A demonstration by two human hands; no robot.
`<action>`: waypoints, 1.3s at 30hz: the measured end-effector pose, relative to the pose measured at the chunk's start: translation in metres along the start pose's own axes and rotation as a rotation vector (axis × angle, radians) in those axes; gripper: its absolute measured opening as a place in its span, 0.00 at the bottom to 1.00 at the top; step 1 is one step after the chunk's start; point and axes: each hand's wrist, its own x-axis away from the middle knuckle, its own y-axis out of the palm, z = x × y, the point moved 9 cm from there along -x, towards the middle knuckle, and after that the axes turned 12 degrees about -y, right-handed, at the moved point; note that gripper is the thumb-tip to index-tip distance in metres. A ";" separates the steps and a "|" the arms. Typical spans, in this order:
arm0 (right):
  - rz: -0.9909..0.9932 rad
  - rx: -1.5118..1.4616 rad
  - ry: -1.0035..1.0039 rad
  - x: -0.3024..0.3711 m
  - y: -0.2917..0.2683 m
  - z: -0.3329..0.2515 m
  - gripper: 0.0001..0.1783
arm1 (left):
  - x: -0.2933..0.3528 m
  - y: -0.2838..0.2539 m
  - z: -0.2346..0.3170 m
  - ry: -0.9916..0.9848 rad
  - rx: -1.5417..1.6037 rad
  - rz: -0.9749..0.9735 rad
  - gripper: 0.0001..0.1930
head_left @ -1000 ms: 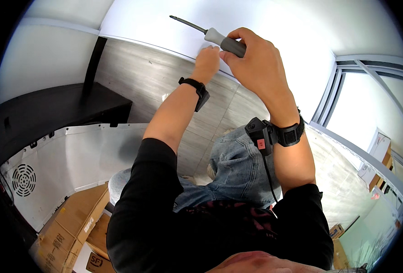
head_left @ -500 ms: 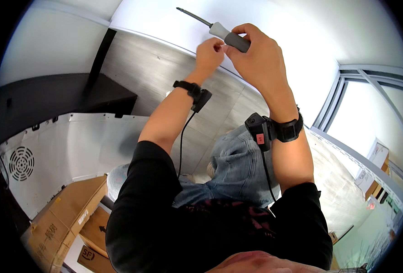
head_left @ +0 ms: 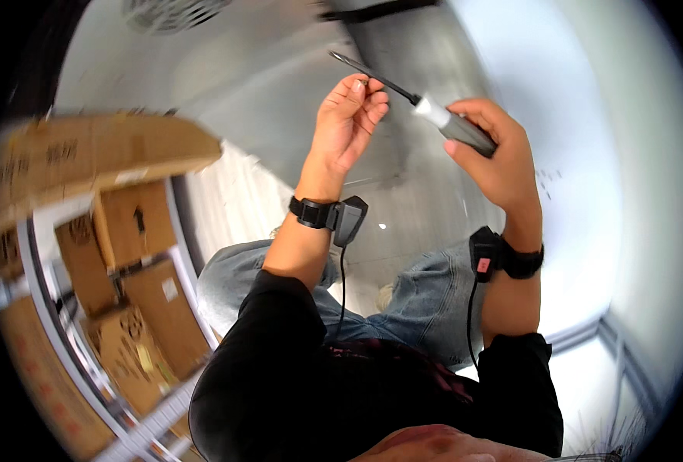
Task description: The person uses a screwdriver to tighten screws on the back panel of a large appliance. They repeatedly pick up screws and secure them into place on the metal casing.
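My right hand (head_left: pixel 495 150) is wrapped round the grey handle of a screwdriver (head_left: pixel 464 132), whose pale collar and dark shaft point up and to the left. The shaft's tip lies just beyond my left fingertips, and I cannot tell whether they touch. With palm turned up, my left hand (head_left: pixel 350 115) pinches a tiny brownish screw-like piece (head_left: pixel 364 82) between thumb and finger. Its other fingers are loosely curled. A black strap with a small dark device sits on each wrist, and a cable runs down from each.
At the left, cardboard boxes (head_left: pixel 145 223) fill a metal rack, with a long carton (head_left: pixel 87 158) on top. A pale metal panel (head_left: pixel 226 85) with a round vent stands at the far left. Along the right side runs a white surface (head_left: pixel 557 154). My bent knees are below my hands.
My view has swung to the left, bringing the rack of boxes in. My left hand has turned palm up, and both hands are farther apart. The screwdriver stays in my right hand.
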 end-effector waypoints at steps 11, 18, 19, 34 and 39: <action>-0.296 -0.071 0.092 0.030 0.111 -0.069 0.16 | 0.175 -0.001 0.108 0.363 0.046 0.249 0.06; -0.274 -0.008 0.136 0.026 0.148 -0.085 0.16 | 0.181 -0.036 0.135 0.339 -0.037 0.254 0.07; -0.260 0.022 0.116 0.027 0.154 -0.088 0.16 | 0.183 -0.041 0.141 0.328 -0.071 0.250 0.07; 0.070 -0.006 0.379 0.044 0.228 -0.152 0.17 | 0.192 -0.070 0.204 -0.015 -0.076 -0.060 0.07; 0.169 -0.027 0.459 0.059 0.247 -0.151 0.17 | 0.192 -0.073 0.212 -0.050 -0.125 -0.079 0.07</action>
